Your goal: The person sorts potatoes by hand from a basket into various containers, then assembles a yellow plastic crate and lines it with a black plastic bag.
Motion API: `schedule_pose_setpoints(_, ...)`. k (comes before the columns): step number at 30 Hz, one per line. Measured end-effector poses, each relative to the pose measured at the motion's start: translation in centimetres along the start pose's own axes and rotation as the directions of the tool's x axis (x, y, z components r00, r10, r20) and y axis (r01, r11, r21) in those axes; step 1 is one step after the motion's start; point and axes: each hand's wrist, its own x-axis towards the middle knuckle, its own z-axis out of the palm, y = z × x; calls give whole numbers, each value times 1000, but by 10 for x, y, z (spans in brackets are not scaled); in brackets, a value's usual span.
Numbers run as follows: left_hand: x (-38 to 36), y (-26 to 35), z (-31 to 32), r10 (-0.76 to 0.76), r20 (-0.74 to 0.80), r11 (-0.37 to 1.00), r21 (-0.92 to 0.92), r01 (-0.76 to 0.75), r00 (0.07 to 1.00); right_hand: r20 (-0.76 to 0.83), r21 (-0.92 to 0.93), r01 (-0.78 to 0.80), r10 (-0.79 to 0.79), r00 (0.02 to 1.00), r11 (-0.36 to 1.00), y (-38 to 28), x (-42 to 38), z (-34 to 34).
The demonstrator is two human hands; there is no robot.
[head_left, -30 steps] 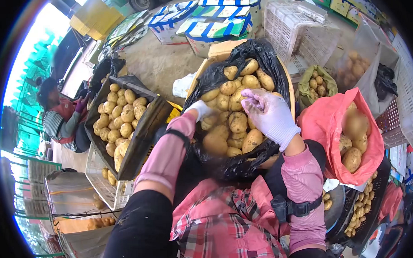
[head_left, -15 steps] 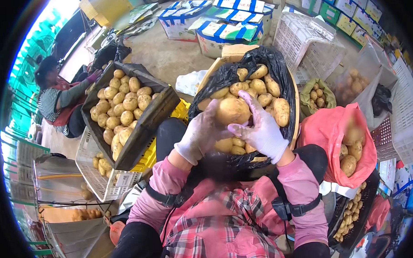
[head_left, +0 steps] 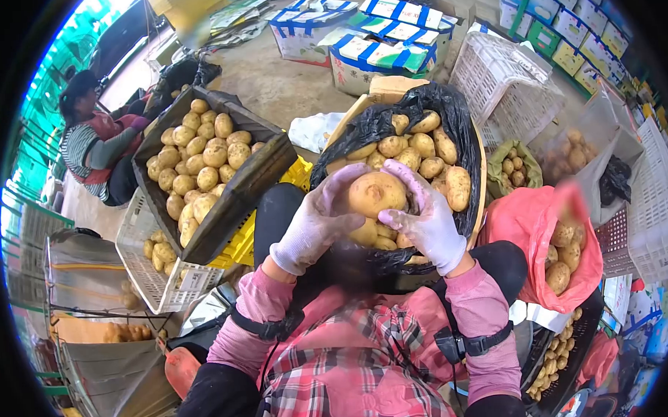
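Could drop the potato [head_left: 377, 194] through a loose or uneven grip, perhaps bruising it on the pile [head_left: 421, 145] beneath. Holds it cupped between left hand [head_left: 310, 228] and right hand [head_left: 428, 218], curving round opposite sides, apparently above the near part of the black bag [head_left: 449, 105].

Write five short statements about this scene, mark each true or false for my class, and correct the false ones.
1. A large potato is held between the left hand and the right hand. True.
2. Both hands are bare. False: both wear gloves.
3. Black plastic lines the container in front of the person. True.
4. The crate at the person's left holds apples. False: the dark crate holds potatoes.
5. A pink bag stands at the person's right. True.
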Motion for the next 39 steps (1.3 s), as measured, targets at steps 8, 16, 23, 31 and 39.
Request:
schedule_pose_setpoints(8,4,-19,13,57,-89,973,226,-36,994,-67,-233,25,-42,997,972,-9,-9,2)
schedule_pose_setpoints(16,-16,-30,-4,-11,-414,990,-131,-47,910,-126,-47,-22,16,992,999,4,-8,13)
schedule_pose_setpoints(23,-28,85,-188,242,-773,876,433,209,587,-256,-184,-89,39,966,979,5,-5,-1)
schedule_pose_setpoints(31,4,79,-341,-117,-776,-33,627,778,620,-265,-203,-186,129,955,961,12,4,-3)
schedule_pose_setpoints(39,42,59,-359,-200,-735,-529,638,560,648,-400,-155,-116,46,915,981,6,10,-20)
